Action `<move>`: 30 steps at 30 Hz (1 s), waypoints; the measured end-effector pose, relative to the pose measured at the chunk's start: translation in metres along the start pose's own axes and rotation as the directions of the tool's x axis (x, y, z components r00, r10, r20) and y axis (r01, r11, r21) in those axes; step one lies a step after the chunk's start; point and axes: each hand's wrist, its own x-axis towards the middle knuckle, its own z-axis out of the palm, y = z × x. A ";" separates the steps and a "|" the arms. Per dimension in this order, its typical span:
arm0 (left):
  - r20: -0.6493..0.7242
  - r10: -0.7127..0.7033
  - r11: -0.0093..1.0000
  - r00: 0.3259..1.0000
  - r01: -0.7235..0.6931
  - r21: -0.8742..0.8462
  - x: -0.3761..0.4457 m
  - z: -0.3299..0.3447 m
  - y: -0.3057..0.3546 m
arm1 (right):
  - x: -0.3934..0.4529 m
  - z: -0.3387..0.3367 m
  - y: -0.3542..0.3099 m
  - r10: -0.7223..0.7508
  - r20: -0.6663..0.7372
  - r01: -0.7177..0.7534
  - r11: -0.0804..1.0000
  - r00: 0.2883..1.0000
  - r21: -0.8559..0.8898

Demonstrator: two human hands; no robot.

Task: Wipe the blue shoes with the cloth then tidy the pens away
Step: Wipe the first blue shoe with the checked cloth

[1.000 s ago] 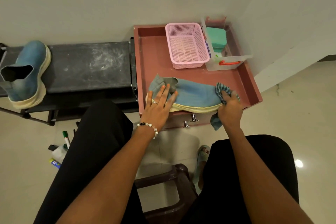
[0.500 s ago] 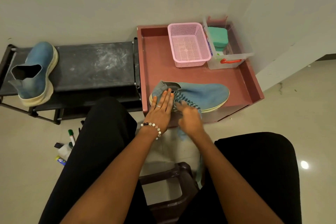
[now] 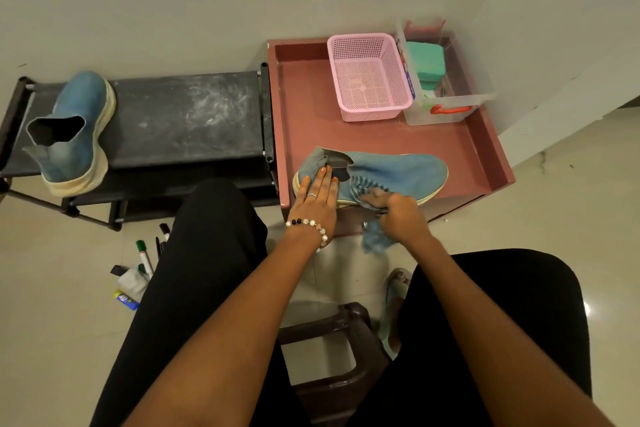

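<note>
A blue shoe [image 3: 398, 173] lies on its side near the front edge of the reddish cabinet top [image 3: 381, 139]. My left hand [image 3: 317, 198] presses flat on its heel end with straight fingers. My right hand [image 3: 401, 218] grips a blue striped cloth [image 3: 375, 239] against the shoe's middle and sole edge; part of the cloth hangs below the cabinet edge. A second blue shoe [image 3: 74, 135] stands on the black rack [image 3: 180, 118] at the left. Several pens and markers [image 3: 145, 256] lie on the floor by my left leg.
A pink mesh basket [image 3: 369, 76] and a clear plastic box [image 3: 446, 104] with a green item inside stand at the back of the cabinet top. A brown plastic stool [image 3: 332, 350] is between my knees. A white wall rises behind.
My right hand with the cloth has swept from the shoe's toe end leftward to its middle, then shifted slightly right. My left hand has stayed on the heel.
</note>
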 end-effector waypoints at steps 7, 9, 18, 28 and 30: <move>0.020 -0.025 0.998 0.999 0.026 -0.052 0.000 0.001 0.002 | -0.001 0.010 -0.039 0.252 -0.110 -0.263 0.960 0.961 -0.100; 0.039 -0.016 0.999 0.999 0.018 -0.048 0.001 -0.001 0.001 | 0.002 0.018 -0.043 0.074 -0.066 -0.076 0.997 0.995 -0.031; 0.042 -0.025 0.999 0.999 0.026 -0.033 0.000 -0.001 0.004 | -0.002 -0.001 -0.026 0.267 -0.113 -0.283 0.945 0.957 -0.166; 0.047 0.009 0.999 0.999 -0.007 -0.040 0.000 0.000 0.001 | -0.004 -0.011 0.017 0.152 -0.040 -0.157 0.972 0.988 -0.176; 0.039 -0.001 0.999 0.999 0.002 -0.032 0.000 0.000 0.001 | -0.005 -0.005 -0.005 0.229 -0.143 -0.257 0.940 0.963 -0.225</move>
